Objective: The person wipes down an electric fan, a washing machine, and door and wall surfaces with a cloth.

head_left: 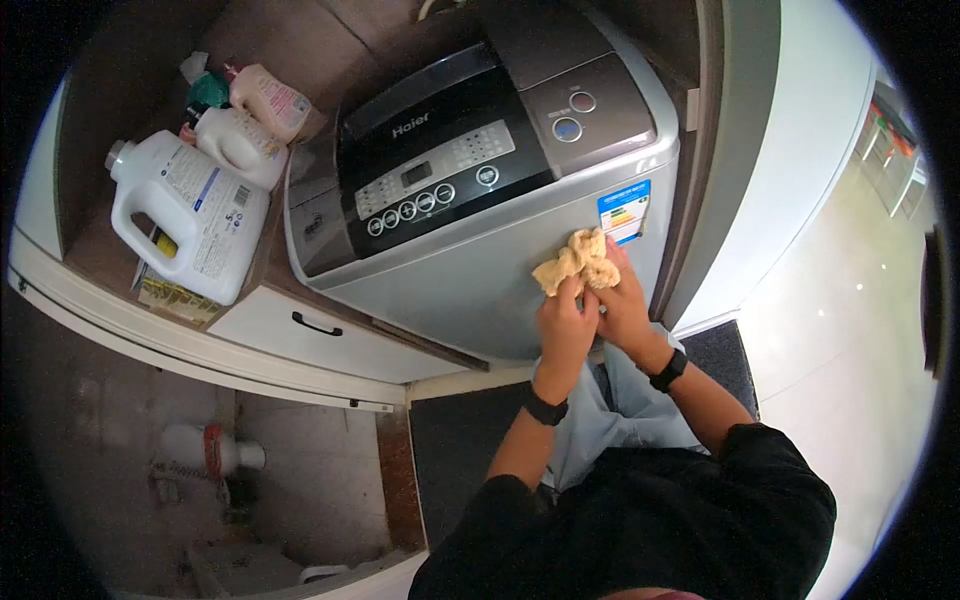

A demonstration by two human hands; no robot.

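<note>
A crumpled yellow cloth (pixel 577 262) is bunched up in front of the washing machine (pixel 450 285), just below its blue energy label. My left hand (pixel 567 328) grips the lower side of the cloth, its fingers closed. From the right, my right hand (pixel 624 306) also has its fingers closed on the cloth, close beside the left one. Whether the cloth touches the machine's front panel, I cannot tell. Each wrist wears a black band.
Detergent jugs (pixel 200 215) and a pink pump bottle (pixel 270 102) stand on the counter left of the machine. Below is a white drawer (pixel 290 325) with a black handle. A door frame (pixel 745 170) rises at the right; a dark mat (pixel 460 440) lies underfoot.
</note>
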